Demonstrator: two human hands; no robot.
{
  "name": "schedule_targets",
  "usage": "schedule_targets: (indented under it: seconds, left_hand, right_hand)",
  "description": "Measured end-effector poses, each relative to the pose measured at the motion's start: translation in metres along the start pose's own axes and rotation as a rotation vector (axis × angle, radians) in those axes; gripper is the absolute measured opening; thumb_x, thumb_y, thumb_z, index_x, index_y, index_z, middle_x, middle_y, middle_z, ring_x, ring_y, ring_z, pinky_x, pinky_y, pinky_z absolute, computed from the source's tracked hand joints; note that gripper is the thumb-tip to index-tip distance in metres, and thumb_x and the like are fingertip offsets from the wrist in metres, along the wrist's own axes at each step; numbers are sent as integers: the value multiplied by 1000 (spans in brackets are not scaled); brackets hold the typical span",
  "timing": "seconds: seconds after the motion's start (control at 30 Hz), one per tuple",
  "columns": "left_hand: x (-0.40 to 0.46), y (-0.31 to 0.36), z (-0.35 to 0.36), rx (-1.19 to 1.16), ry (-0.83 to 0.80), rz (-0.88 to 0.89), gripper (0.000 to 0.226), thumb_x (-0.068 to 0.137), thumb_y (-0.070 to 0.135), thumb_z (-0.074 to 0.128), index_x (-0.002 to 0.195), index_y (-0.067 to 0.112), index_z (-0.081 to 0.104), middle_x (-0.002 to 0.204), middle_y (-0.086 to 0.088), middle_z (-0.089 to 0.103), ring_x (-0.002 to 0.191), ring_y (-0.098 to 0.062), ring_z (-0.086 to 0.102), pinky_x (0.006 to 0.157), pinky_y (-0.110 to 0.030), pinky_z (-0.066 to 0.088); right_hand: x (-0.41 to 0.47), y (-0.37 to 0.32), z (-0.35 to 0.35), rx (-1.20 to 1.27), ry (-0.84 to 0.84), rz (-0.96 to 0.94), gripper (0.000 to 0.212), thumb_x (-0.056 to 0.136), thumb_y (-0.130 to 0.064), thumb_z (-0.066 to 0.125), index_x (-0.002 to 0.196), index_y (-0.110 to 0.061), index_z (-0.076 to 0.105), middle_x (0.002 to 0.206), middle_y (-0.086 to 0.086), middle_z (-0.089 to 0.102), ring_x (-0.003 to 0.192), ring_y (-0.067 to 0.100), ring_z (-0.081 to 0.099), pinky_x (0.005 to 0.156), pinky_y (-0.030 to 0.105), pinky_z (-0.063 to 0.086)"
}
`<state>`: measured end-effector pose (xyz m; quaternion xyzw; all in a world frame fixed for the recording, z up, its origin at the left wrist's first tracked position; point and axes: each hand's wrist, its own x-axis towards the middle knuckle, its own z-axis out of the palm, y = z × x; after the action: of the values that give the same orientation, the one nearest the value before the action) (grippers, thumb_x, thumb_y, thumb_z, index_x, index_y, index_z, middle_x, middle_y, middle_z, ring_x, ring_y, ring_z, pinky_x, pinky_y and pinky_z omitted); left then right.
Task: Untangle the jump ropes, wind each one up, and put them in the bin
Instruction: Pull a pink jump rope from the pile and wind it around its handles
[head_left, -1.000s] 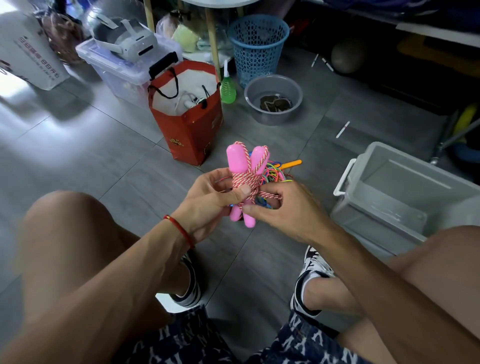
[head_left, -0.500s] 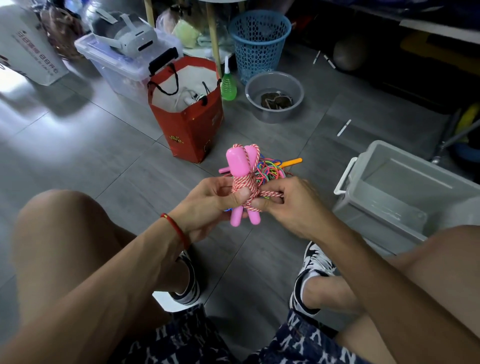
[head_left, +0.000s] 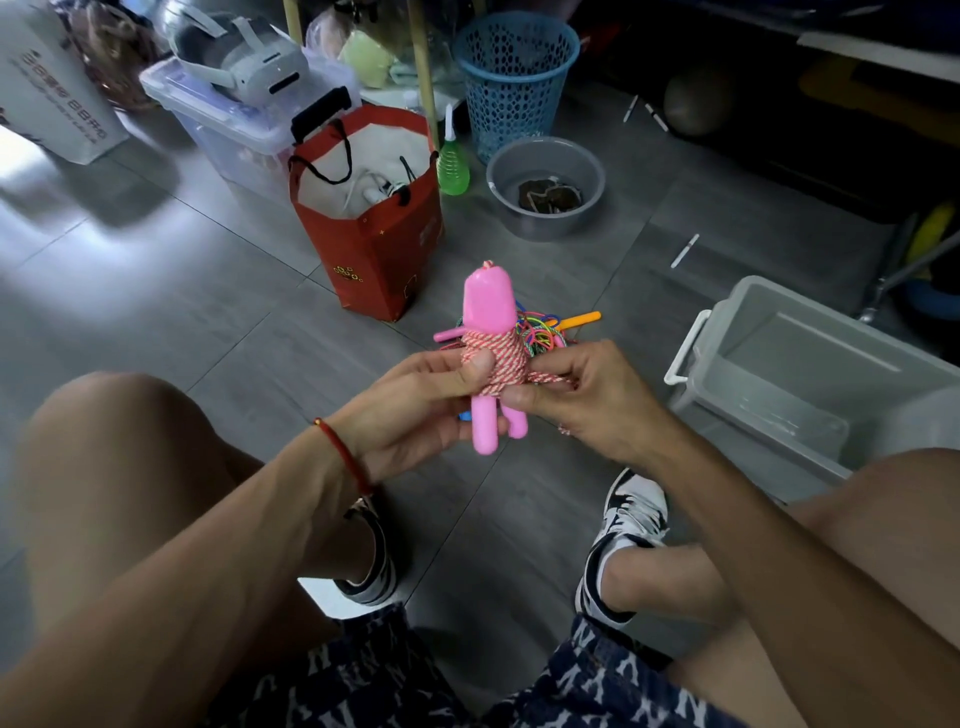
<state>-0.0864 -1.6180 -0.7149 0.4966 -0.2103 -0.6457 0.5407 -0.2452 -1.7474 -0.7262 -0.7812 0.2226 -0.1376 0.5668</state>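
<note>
Between both hands (head_left: 415, 410), pink handles (head_left: 488, 306) now turned edge-on

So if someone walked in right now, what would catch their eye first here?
Probably the pink jump rope held up mid-frame, its red-and-white cord wound round both handles, gripped by the left hand and the right hand. Behind it on the floor lies a tangle of bright multicoloured ropes. The red paper bag stands beyond, and the grey bin waits to the right.

Dim, soft daylight glares off the floor (head_left: 130, 291) at left; edges blur.
</note>
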Motion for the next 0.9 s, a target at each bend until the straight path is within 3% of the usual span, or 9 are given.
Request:
schedule_targets:
  seconds: [0.13, 0.23, 0.33, 0.5, 0.6, 0.67, 0.73, 0.8, 0.9]
  left_hand:
    - [6, -11, 3, 20, 224, 31, 42, 94, 23, 60, 110, -16, 62, 97, -34, 64, 85, -39, 60, 68, -37, 58]
    - [13, -21, 7, 36, 375, 103, 33, 95, 15, 64, 106, -16, 66, 80, -27, 68, 81, -39, 60, 70, -40, 59]
    - [13, -25, 16, 63, 432, 132, 31, 95, 16, 65, 105, -14, 68, 69, -21, 69, 74, -32, 63, 65, -34, 57]
    - [8, -8, 5, -1, 180, 4, 49, 95, 32, 57, 122, -8, 63, 116, -35, 65, 100, -40, 66, 91, -49, 56]
    - [5, -1, -4, -72, 67, -11, 49, 96, 31, 52, 129, -4, 59, 127, -27, 64, 114, -40, 65, 88, -44, 57]
    - [3, -3, -8, -90, 27, -13, 47, 97, 26, 50, 132, -4, 56, 130, -26, 62, 116, -40, 63, 87, -43, 56]
    - [2, -6, -12, -72, -19, 2, 45, 97, 21, 51, 134, -5, 54, 130, -27, 60, 118, -43, 60, 89, -47, 55]
    - [0, -6, -13, -42, -73, -1, 50, 93, 27, 63, 131, -5, 56, 126, -29, 58, 119, -43, 56, 92, -50, 53]
    - [-2, -6, -10, -55, -161, -27, 62, 88, 33, 69, 135, -4, 52, 130, -22, 56, 119, -35, 54, 99, -58, 49]
  right_hand:
    - [3, 9, 18, -264, 120, 104, 34, 77, -61, 65, 72, -29, 75, 55, 0, 59, 55, 17, 48, 57, 43, 46]
    - [-1, -2, 34, -563, 232, 157, 50, 68, -71, 60, 67, -22, 68, 49, -1, 46, 55, 20, 46, 54, 37, 44]
    - [-2, -5, 36, -558, 268, 170, 57, 66, -75, 61, 67, -18, 70, 46, -1, 44, 55, 21, 46, 54, 38, 44]
    - [3, 6, 19, -252, 315, 147, 50, 64, -70, 75, 71, -20, 75, 43, -7, 43, 48, 11, 31, 50, 36, 32]
    - [8, 15, 9, -23, 279, 143, 63, 58, -82, 76, 84, -24, 80, 64, -2, 71, 62, 13, 51, 63, 48, 54]
    - [8, 16, 6, 47, 222, 136, 57, 61, -75, 79, 90, -26, 81, 81, 4, 78, 74, 15, 63, 77, 57, 56]
    - [5, 16, 4, 31, 175, 125, 51, 66, -66, 81, 94, -24, 82, 81, -1, 78, 76, 20, 70, 78, 49, 59]
    - [2, 15, 2, 53, 105, 55, 35, 76, -46, 83, 95, -17, 81, 68, 0, 72, 67, 9, 59, 71, 29, 51]
    - [-2, 6, -1, 89, 8, -2, 20, 82, -26, 80, 97, -13, 81, 77, 20, 70, 74, 8, 48, 71, 29, 40]
